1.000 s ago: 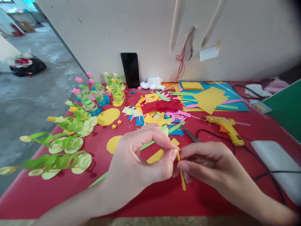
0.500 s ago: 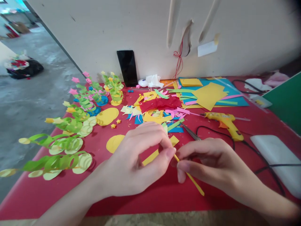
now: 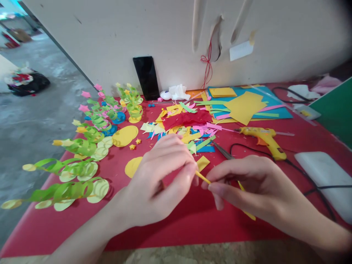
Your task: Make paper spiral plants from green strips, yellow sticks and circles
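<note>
Both of my hands meet over the near middle of a red table (image 3: 178, 227). My left hand (image 3: 159, 179) pinches one end of a narrow yellow paper strip (image 3: 202, 178) between thumb and fingers. My right hand (image 3: 247, 187) is closed on the same strip a little further along, and the strip's free end pokes out below that hand toward the right. Just behind my hands lie a small yellow paper scrap (image 3: 202, 162) and a yellow paper disc (image 3: 132, 167).
Green paper spirals on yellow and blue discs (image 3: 79, 168) line the table's left side. A heap of coloured scraps (image 3: 187, 126), scissors (image 3: 223, 152), a yellow glue gun (image 3: 264, 141) with black cord, paper sheets (image 3: 244, 108), a phone (image 3: 146, 77) against the wall and a white block (image 3: 324, 179) lie beyond.
The yellow strip has swung from hanging straight down to slanting out to the right under my right hand. My left fingers have closed lower over its end.
</note>
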{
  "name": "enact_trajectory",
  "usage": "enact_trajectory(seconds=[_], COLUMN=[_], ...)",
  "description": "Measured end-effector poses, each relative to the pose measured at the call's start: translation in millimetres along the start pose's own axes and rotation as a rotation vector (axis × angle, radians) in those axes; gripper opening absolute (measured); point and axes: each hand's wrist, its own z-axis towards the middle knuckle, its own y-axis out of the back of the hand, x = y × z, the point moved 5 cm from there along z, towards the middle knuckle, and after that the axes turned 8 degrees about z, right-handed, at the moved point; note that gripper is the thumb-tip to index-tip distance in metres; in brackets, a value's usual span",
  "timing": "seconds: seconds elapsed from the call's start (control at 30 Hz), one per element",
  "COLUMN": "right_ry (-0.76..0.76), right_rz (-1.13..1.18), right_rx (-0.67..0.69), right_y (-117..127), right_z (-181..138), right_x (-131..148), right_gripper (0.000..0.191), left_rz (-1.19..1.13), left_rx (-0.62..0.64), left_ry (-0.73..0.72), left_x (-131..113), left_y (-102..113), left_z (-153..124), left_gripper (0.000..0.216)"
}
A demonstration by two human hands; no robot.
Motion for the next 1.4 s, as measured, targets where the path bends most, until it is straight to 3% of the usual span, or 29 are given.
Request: enact_trajectory(seconds=[0.17, 0.27, 0.67, 1.0, 1.27, 1.4], right_ry=[0.006, 0.002, -0.058, -0.061, -0.064, -0.106], right_rz=[-0.017, -0.008, -0.052, 0.041, 0.087, 0.137], right_rx=[0.008, 0.020, 0.021, -0.004, 0.001, -0.087], right_y=[0.8, 0.0, -2.3, -0.1, -0.8, 3.3], right_z=[-3.6, -4.3, -0.9, 2.3, 2.3, 7.2], right_x=[-2.3, -4.3, -6.8, -5.4, -7.7, -9.8], right_gripper=[0.008, 0.010, 0.011, 0.011, 0.005, 0.008], left_rz=[-0.075, -0.024, 0.168, 0.003, 0.124, 0.015], left_rx=[0.052, 0.063, 0.108, -0.027, -0.074, -0.139], left_ry=[0.048, -0.010, -0.049, 0.006, -0.031, 0.140], left_x=[4.7, 0.0, 0.8, 5.5, 5.1, 14.6], left_y=[-1.3, -2.1, -5.0, -2.6, -2.3, -5.6], left_z=[-0.2, 0.7, 2.2, 0.8, 2.1, 0.4], left_gripper=[0.026, 0.016, 0.014, 0.015, 0.010, 0.015])
